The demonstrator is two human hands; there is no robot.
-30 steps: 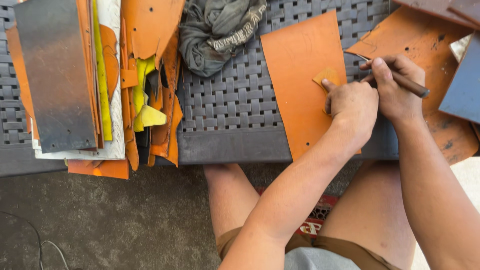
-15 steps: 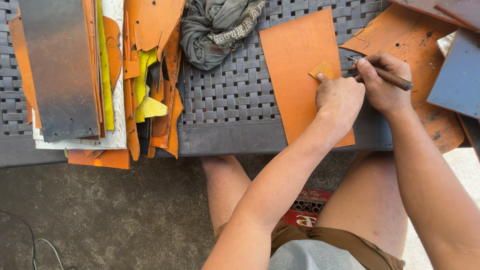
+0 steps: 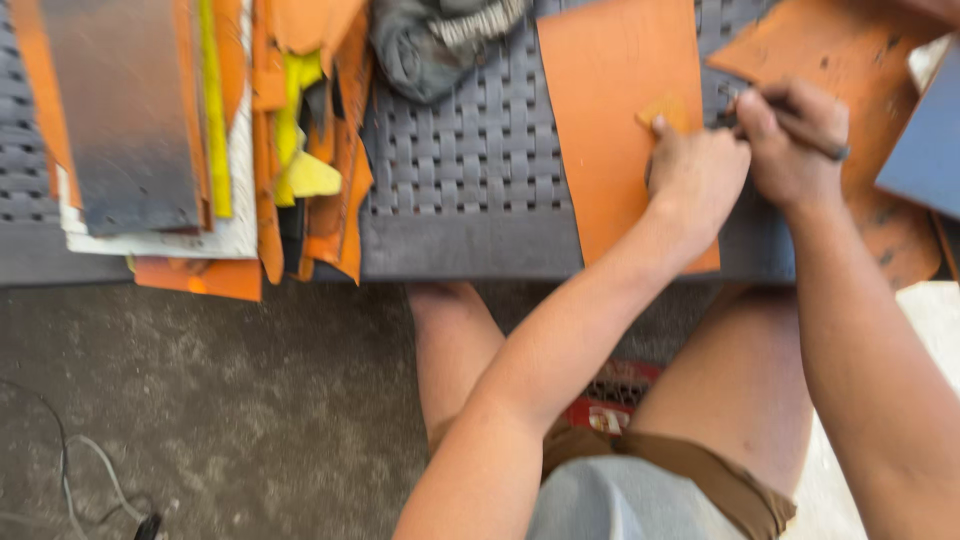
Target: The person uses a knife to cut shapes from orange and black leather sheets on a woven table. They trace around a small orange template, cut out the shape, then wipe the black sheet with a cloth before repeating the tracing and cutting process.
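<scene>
An orange leather sheet [image 3: 610,110] lies flat on a grey woven plastic table [image 3: 470,170]. My left hand [image 3: 695,175] presses a small tan pattern piece [image 3: 665,108] onto the sheet near its right edge. My right hand [image 3: 790,140] grips a dark pen-like tool [image 3: 800,135] with its tip at the right edge of the pattern piece. Both hands touch each other over the sheet.
A pile of orange, yellow and grey leather strips [image 3: 200,130] covers the table's left end. A dark grey cloth [image 3: 430,40] lies at the back. More orange sheets [image 3: 850,60] and a blue-grey board [image 3: 925,140] lie on the right. A red crate [image 3: 610,400] stands under me.
The view has shifted, so the table and sheet sit higher and more to the right in the picture. Both hands keep the same hold on the pattern piece and tool.
</scene>
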